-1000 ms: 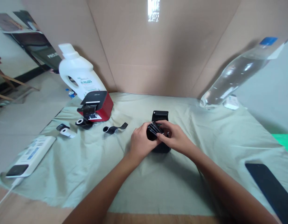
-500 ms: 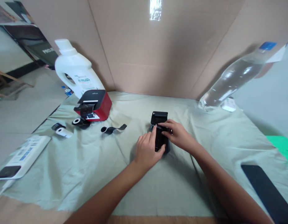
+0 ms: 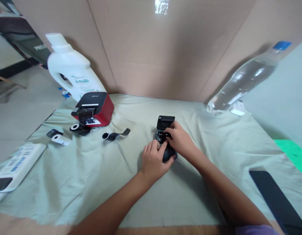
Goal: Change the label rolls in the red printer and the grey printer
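A small black portable printer (image 3: 168,155) rests on the cloth in front of me, its lid (image 3: 166,122) flipped up at the far side. My left hand (image 3: 154,160) is closed around the printer's near left part, thumb at its near right edge. From the right, my right hand (image 3: 179,138) reaches over the opening with bent fingers pressed inside. Whatever those fingertips hold is hidden. Part of the inner mechanism shows between the hands. To the left lies a curled black strip (image 3: 114,135).
A red and black printer (image 3: 102,111) stands at left, before a white detergent bottle (image 3: 75,65). Near it lie white paper rolls (image 3: 60,139) and a white power bank (image 3: 21,163). A water bottle (image 3: 244,78) leans at back right; a phone (image 3: 275,199) lies at right.
My right hand has shifted slightly left and curled further over the printer's opening. My left fingers have moved nearer the body's front. The view has turned a little.
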Motion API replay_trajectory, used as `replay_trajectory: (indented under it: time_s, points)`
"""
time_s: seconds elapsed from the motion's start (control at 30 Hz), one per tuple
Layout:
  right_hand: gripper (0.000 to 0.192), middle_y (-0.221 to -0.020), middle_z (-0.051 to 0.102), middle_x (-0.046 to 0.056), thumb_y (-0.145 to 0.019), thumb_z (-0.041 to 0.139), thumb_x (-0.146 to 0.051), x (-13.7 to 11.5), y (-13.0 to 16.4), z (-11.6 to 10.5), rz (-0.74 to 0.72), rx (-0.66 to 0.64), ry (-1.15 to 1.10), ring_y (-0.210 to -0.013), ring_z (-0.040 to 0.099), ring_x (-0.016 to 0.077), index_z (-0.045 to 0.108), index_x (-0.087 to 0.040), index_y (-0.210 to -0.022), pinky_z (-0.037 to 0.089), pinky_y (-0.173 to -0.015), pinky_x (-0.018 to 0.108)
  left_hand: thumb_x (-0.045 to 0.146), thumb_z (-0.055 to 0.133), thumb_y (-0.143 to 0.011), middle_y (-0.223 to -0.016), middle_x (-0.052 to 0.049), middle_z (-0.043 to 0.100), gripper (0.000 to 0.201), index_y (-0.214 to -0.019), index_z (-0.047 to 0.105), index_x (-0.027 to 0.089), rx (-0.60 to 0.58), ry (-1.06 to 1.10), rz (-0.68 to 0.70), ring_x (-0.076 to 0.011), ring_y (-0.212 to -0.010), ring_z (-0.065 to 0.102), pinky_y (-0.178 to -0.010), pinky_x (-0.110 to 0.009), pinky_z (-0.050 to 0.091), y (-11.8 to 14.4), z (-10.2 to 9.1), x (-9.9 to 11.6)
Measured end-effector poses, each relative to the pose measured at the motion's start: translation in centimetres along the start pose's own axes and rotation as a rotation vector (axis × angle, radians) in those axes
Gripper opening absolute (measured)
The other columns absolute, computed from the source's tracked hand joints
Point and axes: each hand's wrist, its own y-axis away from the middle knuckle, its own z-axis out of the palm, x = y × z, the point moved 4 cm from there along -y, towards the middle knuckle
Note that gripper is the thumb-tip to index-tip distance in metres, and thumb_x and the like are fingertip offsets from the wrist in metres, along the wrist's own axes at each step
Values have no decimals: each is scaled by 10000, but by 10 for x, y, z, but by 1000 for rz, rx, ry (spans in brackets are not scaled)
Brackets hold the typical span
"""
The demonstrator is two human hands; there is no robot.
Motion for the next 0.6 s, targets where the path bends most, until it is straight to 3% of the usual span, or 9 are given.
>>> replay_trajectory:
  time_s: [0.1, 0.2, 0.27, 0.37, 0.47, 0.6]
  points:
    - [185, -1071, 584, 105, -873, 599, -161, 0, -3, -11, 55, 96, -60, -900, 614, 240, 670, -192, -1041, 512, -768, 364, 303, 587, -936, -892, -72, 582, 323, -1229, 700, 224, 19, 28, 14, -221, -841, 560, -725, -354, 423, -2, -2, -3]
    - [285, -1144, 596, 118, -921, 539, -190, 8, -10, -23, 47, 297, -147, -883, 610, 230, 596, -196, -1201, 506, -818, 383, 226, 548, -959, -848, -51, 583, 293, -1198, 717, 243, 25, 55, 43, -201, -824, 559, -722, -341, 404, -4, -3, -6]
    - [364, -1187, 604, 117, -936, 518, -190, 14, -15, -27, -16, 332, -210, -849, 607, 212, 546, -203, -1298, 507, -826, 385, 196, 548, -957, -820, -41, 582, 290, -1179, 727, 246, 39, 68, 68, -193, -807, 559, -715, -336, 393, -3, -4, -8]
    - [258, -1067, 630, 69, -929, 550, -193, 21, -19, -31, -99, 249, -304, -767, 595, 177, 610, -214, -1179, 509, -767, 348, 175, 550, -947, -776, -32, 576, 283, -1138, 747, 246, 81, 80, 102, -183, -767, 550, -693, -331, 376, -2, -6, -8]
    - [153, -1018, 617, 42, -898, 619, -191, 18, -9, -37, -178, 81, -327, -747, 596, 153, 660, -220, -1043, 502, -721, 311, 176, 549, -940, -750, -29, 573, 278, -1105, 760, 248, 114, 87, 118, -177, -743, 545, -682, -325, 366, -1, -7, -8]
    - [246, -1130, 607, 40, -911, 620, -192, 10, 16, -36, -198, -154, -214, -759, 631, 140, 748, -293, -1095, 504, -703, 296, 192, 545, -943, -749, -31, 586, 271, -1087, 769, 246, 136, 95, 126, -172, -736, 550, -689, -324, 366, -2, -6, -9]
